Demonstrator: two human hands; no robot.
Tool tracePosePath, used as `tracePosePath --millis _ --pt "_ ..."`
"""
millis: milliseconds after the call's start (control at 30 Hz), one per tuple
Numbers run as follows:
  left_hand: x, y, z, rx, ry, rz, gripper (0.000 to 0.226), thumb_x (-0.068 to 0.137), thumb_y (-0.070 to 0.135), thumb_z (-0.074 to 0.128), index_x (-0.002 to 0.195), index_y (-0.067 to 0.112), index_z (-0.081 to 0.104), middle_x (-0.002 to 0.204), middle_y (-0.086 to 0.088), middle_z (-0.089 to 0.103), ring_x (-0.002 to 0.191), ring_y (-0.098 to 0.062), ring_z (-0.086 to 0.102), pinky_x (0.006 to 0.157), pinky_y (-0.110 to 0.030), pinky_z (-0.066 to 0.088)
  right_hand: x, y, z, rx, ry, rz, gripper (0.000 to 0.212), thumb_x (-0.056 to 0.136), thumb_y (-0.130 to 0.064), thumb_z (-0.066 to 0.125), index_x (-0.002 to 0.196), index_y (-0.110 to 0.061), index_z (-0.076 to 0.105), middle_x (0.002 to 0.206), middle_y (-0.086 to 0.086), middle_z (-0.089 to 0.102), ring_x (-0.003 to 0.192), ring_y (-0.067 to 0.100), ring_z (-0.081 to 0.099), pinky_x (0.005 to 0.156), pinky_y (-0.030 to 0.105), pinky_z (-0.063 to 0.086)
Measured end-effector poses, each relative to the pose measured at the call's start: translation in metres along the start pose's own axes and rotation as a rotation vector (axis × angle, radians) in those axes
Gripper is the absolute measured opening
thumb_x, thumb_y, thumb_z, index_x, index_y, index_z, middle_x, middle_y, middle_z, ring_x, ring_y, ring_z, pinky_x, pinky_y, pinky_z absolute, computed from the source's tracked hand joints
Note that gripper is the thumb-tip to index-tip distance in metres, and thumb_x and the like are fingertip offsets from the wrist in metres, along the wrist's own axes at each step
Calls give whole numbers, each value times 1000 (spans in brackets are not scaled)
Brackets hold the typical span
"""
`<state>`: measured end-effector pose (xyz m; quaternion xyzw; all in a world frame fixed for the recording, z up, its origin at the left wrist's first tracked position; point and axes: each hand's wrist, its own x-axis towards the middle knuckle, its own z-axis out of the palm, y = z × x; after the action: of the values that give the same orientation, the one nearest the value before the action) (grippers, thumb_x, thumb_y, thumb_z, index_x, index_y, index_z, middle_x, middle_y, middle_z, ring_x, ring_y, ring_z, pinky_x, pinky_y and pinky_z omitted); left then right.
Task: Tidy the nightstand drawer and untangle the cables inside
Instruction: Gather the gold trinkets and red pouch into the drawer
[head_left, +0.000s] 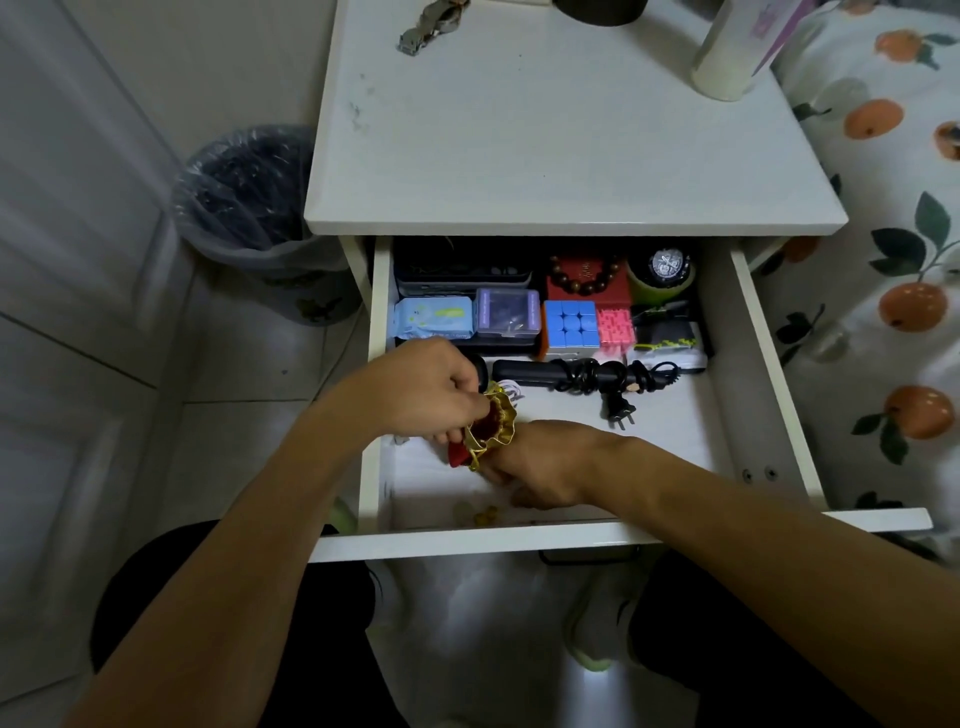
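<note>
Head view, nearest: forearms entering from 7 and 5 o'clock, knees in dark cloth and pale shoes below the drawer front.
Left hand: fingers curled, pinching the gold-trimmed mouth of a red drawstring pouch; held just above the drawer floor, at about 7 o'clock of the drawer.
Right hand: knuckles up, touching the pouch from its 4 o'clock side; fingers tucked under and hidden, so cannot tell whether gripping the fabric or only steadying it.
Drawer: pulled fully out under the nightstand top; front half mostly bare, a small yellowish scrap near the 6 o'clock rim.
Cable: black, wound round a black wand-like appliance lying across mid-drawer; plug dangling loose toward 6 o'clock. White cord peeking out just behind the pouch at 12 o'clock.
Back row, 9 to 3 o'clock: blue packet, purple case, puzzle cube, pink maze cube, bead bracelet on a red box, watch on a green roll.
Step in hand: likely closing or filling the pouch, small-item sorting rather than cable work.
Next move calls for: cinching the pouch, parking it in a free spot, then freeing both hands for the cords.
</note>
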<state>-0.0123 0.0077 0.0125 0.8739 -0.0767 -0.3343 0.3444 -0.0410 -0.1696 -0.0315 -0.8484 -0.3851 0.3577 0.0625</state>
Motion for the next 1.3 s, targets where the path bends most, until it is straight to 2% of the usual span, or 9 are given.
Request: tracePosePath --millis 167,333,433,600,800,1033,1167,1233,1300 --pt "-1 0 -4 29 11 21 22 89 18 59 72 7 67 61 1 72 59 -11 71 61 -24 59 6 0 4 -25 138 -9 31 90 -21 66 118 -14 56 116 9 57 99 27 54 71 25 29" --pt "-2 -5 -14 -12 38 -8 23 91 17 59 73 5 66 61 1 71 57 -11 70 54 -19 56 7 -1 0 47 363 25 12 87 -13 61 98 -15 63 91 5 56 74 20 43 63 27 24" --pt "-2 -8 -17 -14 63 -23 23 92 18 60 74 5 66 61 -1 71 56 -10 70 51 -15 53 8 -1 0 36 350 34 14 86 -16 64 100 -20 66 101 4 62 79 22 51 64 26 26" --pt "-1 -11 -21 -39 84 -27 24 91 18 60 74 2 66 60 -3 71 57 -12 71 51 -17 53 17 -2 2 35 287 19 26 91 -23 65 117 -24 64 119 -6 65 106 20 60 76 25 41" --pt "-2 -12 -23 -37 97 -53 24 90 18 59 72 4 66 59 0 71 57 -11 70 55 -20 57 22 -5 -1 -20 259 8 10 93 -19 59 101 -19 65 105 2 65 92 23 59 68 25 30" --pt "-4 -9 -21 -24 76 -65 22 91 18 59 75 4 67 59 2 71 57 -10 70 51 -15 54 19 -9 0 40 188 80 21 92 -19 58 112 -15 54 106 9 60 91 28 57 69 29 36" --pt "-2 -8 -19 -22 75 -83 22 90 19 58 78 3 67 60 2 71 56 -10 70 50 -16 53 7 -5 -4 249 286 139 7 92 -18 59 98 -14 61 99 2 63 90 18 59 75 26 44" --pt "-2 -8 -19 -24 74 -82 22 90 19 59 76 5 67 61 1 72 56 -11 70 51 -17 54 -3 -4 -8 436 438 194 3 91 -17 64 90 -16 66 81 -11 63 73 -4 56 66 9 40" --pt "-2 -9 -17 -19 69 -78 22 90 19 59 73 9 66 61 1 72 58 -12 71 55 -21 57 -13 -7 -12 618 552 261 11 88 -15 68 77 -16 65 66 -13 60 60 -5 55 60 9 42"
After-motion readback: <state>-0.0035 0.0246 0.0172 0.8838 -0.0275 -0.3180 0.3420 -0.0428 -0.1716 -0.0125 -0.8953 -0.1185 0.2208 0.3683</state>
